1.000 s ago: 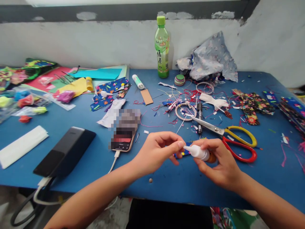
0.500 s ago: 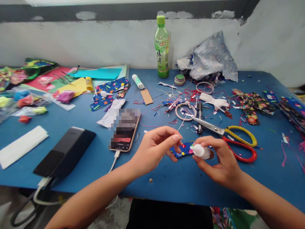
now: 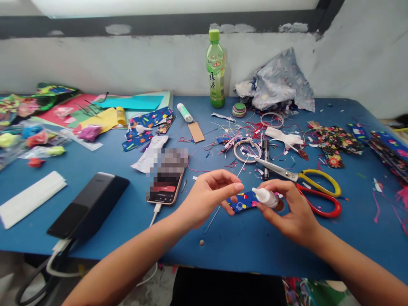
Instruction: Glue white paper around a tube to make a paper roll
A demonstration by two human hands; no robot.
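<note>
My right hand [image 3: 295,212] grips a small white glue bottle [image 3: 266,197] with a brown base, its nozzle pointing left. My left hand [image 3: 208,195] is beside the nozzle with thumb and forefinger pinched on something I cannot make out. A thin wire [image 3: 213,219] slants down from under that hand. Between and below both hands lies a small blue patterned paper strip [image 3: 244,200] on the blue table [image 3: 223,242].
Yellow-and-red scissors [image 3: 314,187] lie just right of my hands, a phone [image 3: 165,180] and a black power bank [image 3: 89,204] to the left. Paper scraps, wire rings, a black marker [image 3: 266,157] and a green bottle [image 3: 216,70] lie further back. Coloured paper is stacked at the far left.
My left fingers have come off the bottle's nozzle and drawn slightly left, uncovering the blue patterned strip. The right hand kept the bottle almost still.
</note>
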